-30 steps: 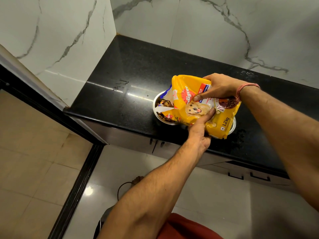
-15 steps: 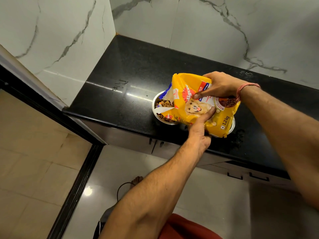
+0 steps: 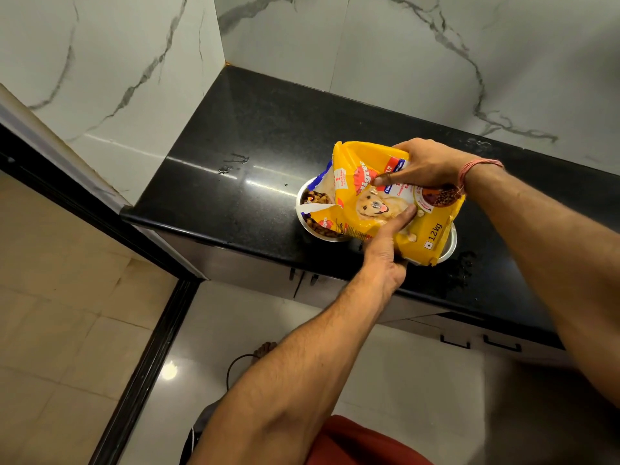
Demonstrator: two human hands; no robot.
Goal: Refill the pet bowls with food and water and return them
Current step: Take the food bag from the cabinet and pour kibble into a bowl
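Note:
A yellow dog food bag (image 3: 375, 199) lies tipped on its side over two steel bowls on the black counter (image 3: 235, 135). Its torn mouth points left into the left steel bowl (image 3: 303, 209), which holds brown kibble. A second steel bowl (image 3: 449, 245) shows only its rim under the bag's right end. My left hand (image 3: 385, 246) grips the bag from below, thumb on its front. At the bag's top edge my right hand (image 3: 422, 162) grips it, fingers curled over the front.
Marble walls enclose the counter at the back and left. The counter's front edge (image 3: 235, 236) lies just before the bowls, with cabinet doors and handles (image 3: 479, 344) below. Water drops (image 3: 231, 162) mark the counter left of the bowls. A foot and a cable (image 3: 255, 357) are on the tiled floor.
The bag has lifted and tilted very slightly; both hands keep the same grip. The kibble in the left bowl looks much the same.

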